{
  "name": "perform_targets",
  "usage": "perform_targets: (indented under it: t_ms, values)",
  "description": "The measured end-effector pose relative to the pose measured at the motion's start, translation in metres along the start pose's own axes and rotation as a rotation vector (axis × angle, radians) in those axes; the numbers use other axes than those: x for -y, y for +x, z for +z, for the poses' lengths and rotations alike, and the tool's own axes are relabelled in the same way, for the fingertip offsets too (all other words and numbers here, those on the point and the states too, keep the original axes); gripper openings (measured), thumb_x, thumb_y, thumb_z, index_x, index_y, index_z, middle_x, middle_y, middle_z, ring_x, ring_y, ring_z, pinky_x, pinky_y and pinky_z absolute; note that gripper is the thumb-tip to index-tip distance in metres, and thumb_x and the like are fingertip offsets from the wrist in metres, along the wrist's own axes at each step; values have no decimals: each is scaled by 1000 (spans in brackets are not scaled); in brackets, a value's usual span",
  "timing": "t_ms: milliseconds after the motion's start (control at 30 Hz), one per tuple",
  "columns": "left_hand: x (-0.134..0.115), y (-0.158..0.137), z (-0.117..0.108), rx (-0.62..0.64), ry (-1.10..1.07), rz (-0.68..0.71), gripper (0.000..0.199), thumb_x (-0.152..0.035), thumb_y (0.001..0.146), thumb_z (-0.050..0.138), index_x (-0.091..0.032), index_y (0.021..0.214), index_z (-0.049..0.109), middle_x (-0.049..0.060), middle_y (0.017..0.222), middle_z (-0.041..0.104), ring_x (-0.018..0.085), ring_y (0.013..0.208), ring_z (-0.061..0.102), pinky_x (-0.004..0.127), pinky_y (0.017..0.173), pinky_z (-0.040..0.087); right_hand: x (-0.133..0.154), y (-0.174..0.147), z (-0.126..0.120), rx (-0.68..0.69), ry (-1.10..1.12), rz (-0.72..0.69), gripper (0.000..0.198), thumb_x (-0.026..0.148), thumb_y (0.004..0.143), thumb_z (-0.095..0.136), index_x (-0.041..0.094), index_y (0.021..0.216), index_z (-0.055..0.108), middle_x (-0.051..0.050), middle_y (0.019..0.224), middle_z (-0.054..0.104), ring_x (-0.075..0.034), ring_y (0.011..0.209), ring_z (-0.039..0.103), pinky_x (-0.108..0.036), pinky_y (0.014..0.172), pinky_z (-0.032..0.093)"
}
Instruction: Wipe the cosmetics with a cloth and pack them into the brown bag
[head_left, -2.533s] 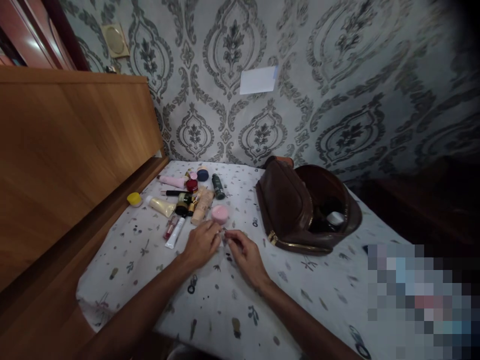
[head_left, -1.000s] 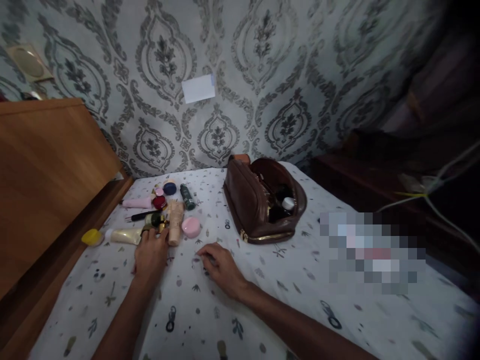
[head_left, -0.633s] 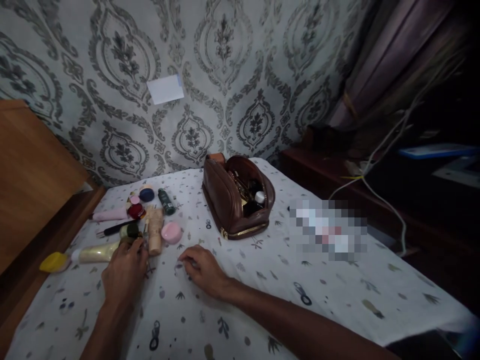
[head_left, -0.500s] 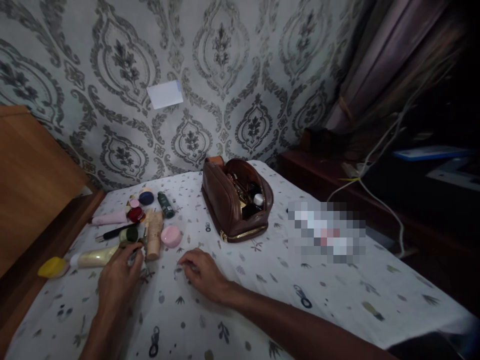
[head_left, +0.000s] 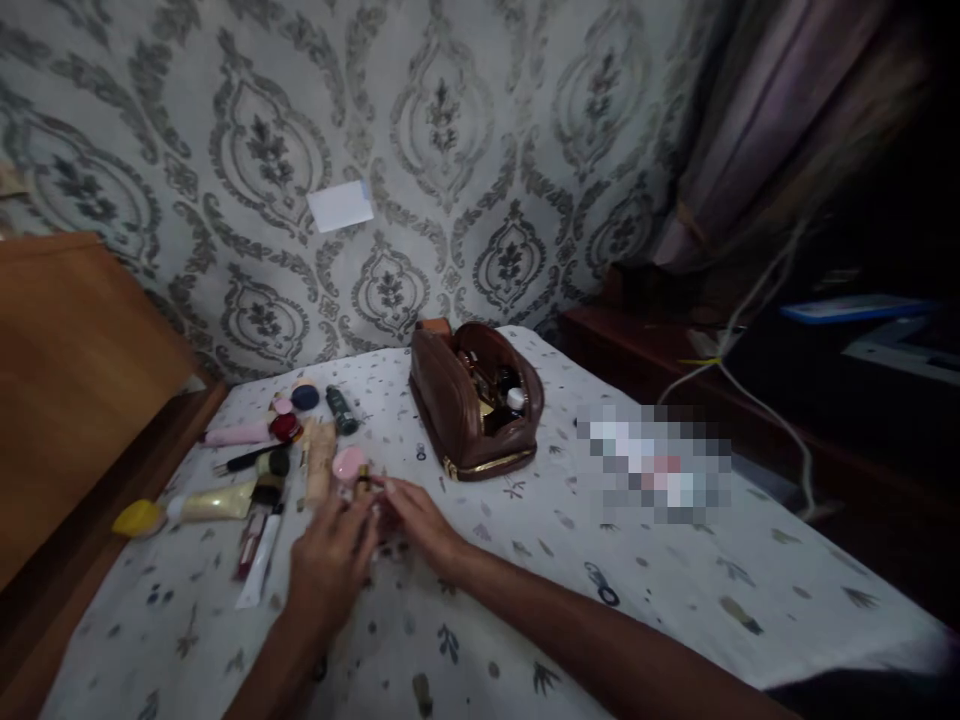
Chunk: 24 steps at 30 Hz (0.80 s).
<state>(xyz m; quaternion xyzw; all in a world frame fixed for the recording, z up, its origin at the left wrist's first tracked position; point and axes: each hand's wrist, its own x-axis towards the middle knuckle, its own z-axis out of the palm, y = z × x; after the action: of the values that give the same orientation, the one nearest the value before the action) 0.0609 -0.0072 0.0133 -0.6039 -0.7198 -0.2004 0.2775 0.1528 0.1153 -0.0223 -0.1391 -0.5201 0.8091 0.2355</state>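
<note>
Left hand [head_left: 330, 555] — nearer right hand [head_left: 421, 522]

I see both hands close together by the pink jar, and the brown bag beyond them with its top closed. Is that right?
Not quite: the brown bag has its top open, with a white cap visible inside, as the head view shows. The left hand and right hand are indeed close together by the pink jar.
</note>
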Motion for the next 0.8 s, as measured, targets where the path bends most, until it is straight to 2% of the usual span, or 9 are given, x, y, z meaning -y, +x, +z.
perform_targets:
  t_ms: [100, 167, 233, 367, 467, 533, 600, 700, 800]
  values:
    - [-19, 0, 12, 73, 27, 75, 26, -22, 96, 47, -20, 113, 66, 8, 89, 68, 21, 82, 66, 28, 63, 54, 2, 1, -4, -72, 129, 76, 55, 61, 69, 75, 23, 107, 70, -3, 93, 71, -17, 81, 65, -26, 67, 50]
    - [-22, 1, 14, 108, -40, 104, 27, -21, 96, 45, -20, 114, 66, 9, 94, 68, 21, 87, 67, 28, 67, 56, 4, 0, -8, -108, 172, 129, 51, 53, 63, 82, 22, 103, 70, -3, 92, 72, -17, 78, 65, -25, 63, 49]
    - [-19, 3, 11, 133, -211, 87, 27, -23, 97, 44, -20, 116, 64, 9, 98, 69, 20, 92, 67, 30, 77, 57, 7, -2, -11, -136, 223, 171, 47, 47, 62, 84, 21, 99, 70, -3, 88, 73, -17, 75, 65, -24, 60, 48]
    - [-6, 16, 3, 100, -588, -166, 25, -27, 96, 49, -20, 116, 63, 7, 105, 70, 19, 98, 66, 30, 88, 54, 11, -4, -13, -139, 339, 215, 42, 37, 61, 86, 21, 96, 68, -2, 84, 72, -16, 72, 64, -24, 58, 49]
    - [0, 30, 1, -14, -667, -414, 19, -29, 94, 52, -19, 100, 66, 6, 101, 70, 20, 98, 65, 33, 90, 51, 12, -3, -12, -143, 383, 220, 40, 33, 61, 87, 21, 95, 69, 0, 81, 71, -13, 67, 63, -24, 59, 50]
    - [-1, 35, 6, -72, -690, -496, 22, -32, 96, 48, -19, 99, 65, 6, 103, 69, 21, 101, 63, 35, 94, 49, 11, -3, -12, -156, 378, 204, 37, 34, 63, 86, 21, 94, 69, 0, 83, 72, -13, 68, 63, -25, 61, 51]
    - [-6, 36, 15, -65, -702, -451, 26, -34, 97, 45, -19, 108, 63, 9, 111, 66, 22, 111, 59, 38, 101, 45, 10, -4, -12, -161, 343, 189, 36, 35, 64, 85, 21, 94, 70, -1, 87, 73, -14, 70, 63, -26, 62, 51]
    - [-16, 28, 31, 55, -678, -316, 33, -34, 98, 44, -18, 124, 58, 13, 127, 56, 24, 123, 52, 41, 107, 41, 9, -5, -13, -148, 258, 161, 40, 38, 61, 86, 20, 94, 71, -2, 87, 73, -14, 68, 62, -25, 61, 49]
    - [-19, 19, 38, 119, -624, -292, 37, -34, 100, 41, -17, 130, 54, 13, 123, 54, 23, 117, 54, 39, 102, 44, 9, -6, -13, -67, 157, 174, 45, 44, 61, 85, 19, 95, 72, -2, 81, 72, -14, 64, 61, -25, 61, 47]
